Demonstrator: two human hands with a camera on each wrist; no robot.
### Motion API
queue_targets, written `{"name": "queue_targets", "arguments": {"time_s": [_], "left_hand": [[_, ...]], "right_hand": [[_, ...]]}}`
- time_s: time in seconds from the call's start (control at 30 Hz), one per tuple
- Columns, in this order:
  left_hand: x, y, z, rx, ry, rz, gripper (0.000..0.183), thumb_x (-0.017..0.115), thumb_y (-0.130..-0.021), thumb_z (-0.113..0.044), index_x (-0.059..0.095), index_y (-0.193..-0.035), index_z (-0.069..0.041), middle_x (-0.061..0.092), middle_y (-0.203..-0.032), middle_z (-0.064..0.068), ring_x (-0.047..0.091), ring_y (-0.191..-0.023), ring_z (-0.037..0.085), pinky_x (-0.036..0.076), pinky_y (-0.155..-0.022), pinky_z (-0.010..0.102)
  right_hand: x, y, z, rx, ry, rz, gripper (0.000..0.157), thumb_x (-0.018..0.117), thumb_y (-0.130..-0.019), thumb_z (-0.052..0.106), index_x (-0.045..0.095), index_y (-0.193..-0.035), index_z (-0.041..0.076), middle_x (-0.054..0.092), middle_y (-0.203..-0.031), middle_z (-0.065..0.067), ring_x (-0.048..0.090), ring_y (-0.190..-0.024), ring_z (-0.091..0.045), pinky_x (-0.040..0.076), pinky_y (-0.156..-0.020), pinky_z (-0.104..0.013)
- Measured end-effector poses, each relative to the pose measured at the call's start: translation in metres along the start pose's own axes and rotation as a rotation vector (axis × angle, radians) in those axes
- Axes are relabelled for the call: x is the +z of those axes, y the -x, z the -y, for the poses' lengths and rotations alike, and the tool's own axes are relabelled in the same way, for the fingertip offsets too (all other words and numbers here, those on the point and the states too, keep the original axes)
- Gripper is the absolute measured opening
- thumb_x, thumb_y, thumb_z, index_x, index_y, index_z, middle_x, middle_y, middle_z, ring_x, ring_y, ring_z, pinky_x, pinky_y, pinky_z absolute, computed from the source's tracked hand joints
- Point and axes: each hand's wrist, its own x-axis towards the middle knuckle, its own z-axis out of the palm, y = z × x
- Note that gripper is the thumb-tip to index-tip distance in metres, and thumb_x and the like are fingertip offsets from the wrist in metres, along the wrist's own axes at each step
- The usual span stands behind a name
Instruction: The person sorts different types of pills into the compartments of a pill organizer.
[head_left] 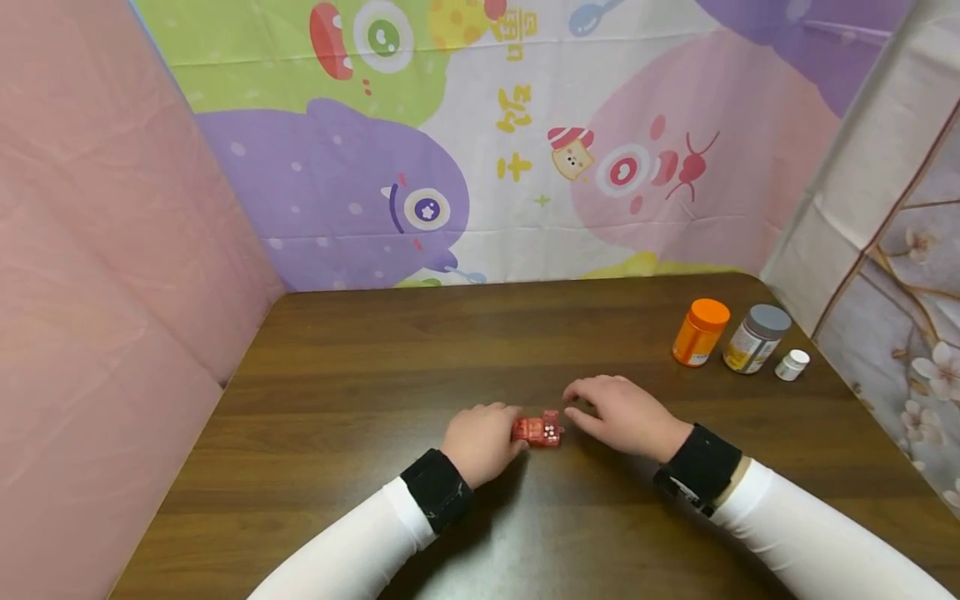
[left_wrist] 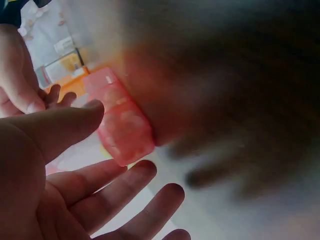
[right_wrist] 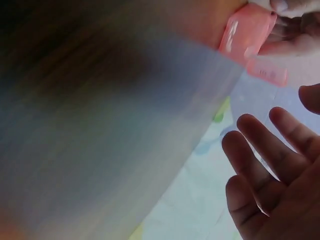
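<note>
A small translucent red pill organizer [head_left: 535,430] lies on the wooden table in front of the person. Its right-end lid stands up, and white pills show in that compartment. My left hand [head_left: 483,442] holds the organizer's left end between thumb and fingers, hiding part of it. In the left wrist view the thumb [left_wrist: 75,120] lies along one side of the red box [left_wrist: 122,125], with fingertips at its end. Just right of the raised lid [right_wrist: 268,71], my right hand [head_left: 624,415] hovers with fingers loosely extended, nothing in them.
At the back right of the table [head_left: 420,350] stand an orange bottle [head_left: 701,333], a grey-lidded jar [head_left: 757,339] and a small white bottle [head_left: 792,365]. A cartoon-print cloth [head_left: 517,217] hangs behind the table, and a pink cloth [head_left: 112,292] covers the left side.
</note>
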Motion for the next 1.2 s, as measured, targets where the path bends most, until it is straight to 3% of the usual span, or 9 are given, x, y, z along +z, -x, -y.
{"name": "queue_targets", "arguments": {"time_s": [0.2, 0.43, 0.93, 1.2], "left_hand": [[0.001, -0.002, 0.002, 0.021, 0.010, -0.052, 0.016, 0.076, -0.082, -0.035, 0.074, -0.090, -0.021, 0.070, -0.075, -0.003, 0.061, -0.065, 0.018, 0.051, -0.053, 0.038], [-0.002, -0.006, 0.004, 0.017, 0.044, -0.045, 0.013, 0.078, -0.079, -0.034, 0.072, -0.077, -0.022, 0.060, -0.061, -0.008, 0.054, -0.056, 0.012, 0.045, -0.047, 0.033], [-0.010, -0.021, 0.008, -0.042, 0.176, 0.126, 0.018, 0.084, -0.072, -0.032, 0.073, -0.078, -0.020, 0.063, -0.067, -0.008, 0.052, -0.059, 0.009, 0.042, -0.049, 0.029], [-0.008, -0.023, 0.011, -0.042, 0.191, 0.147, 0.019, 0.085, -0.070, -0.033, 0.072, -0.076, -0.021, 0.061, -0.066, -0.010, 0.052, -0.058, 0.009, 0.041, -0.048, 0.028]], "right_hand": [[0.009, -0.010, 0.011, -0.068, 0.011, 0.023, 0.013, 0.063, -0.094, 0.028, 0.068, -0.104, 0.020, 0.067, -0.093, 0.010, 0.056, -0.083, -0.007, 0.049, -0.085, -0.039], [0.016, -0.011, 0.015, -0.054, -0.030, 0.103, 0.009, 0.062, -0.095, 0.026, 0.066, -0.101, 0.021, 0.062, -0.085, 0.013, 0.052, -0.073, -0.005, 0.051, -0.071, -0.031], [0.022, -0.012, 0.013, -0.081, -0.038, 0.123, 0.013, 0.073, -0.087, 0.029, 0.067, -0.096, 0.023, 0.062, -0.088, 0.012, 0.056, -0.074, -0.010, 0.051, -0.069, -0.030], [0.021, -0.013, 0.016, -0.094, -0.027, 0.131, 0.015, 0.074, -0.086, 0.029, 0.068, -0.096, 0.022, 0.062, -0.088, 0.010, 0.055, -0.074, -0.011, 0.051, -0.070, -0.030]]}}
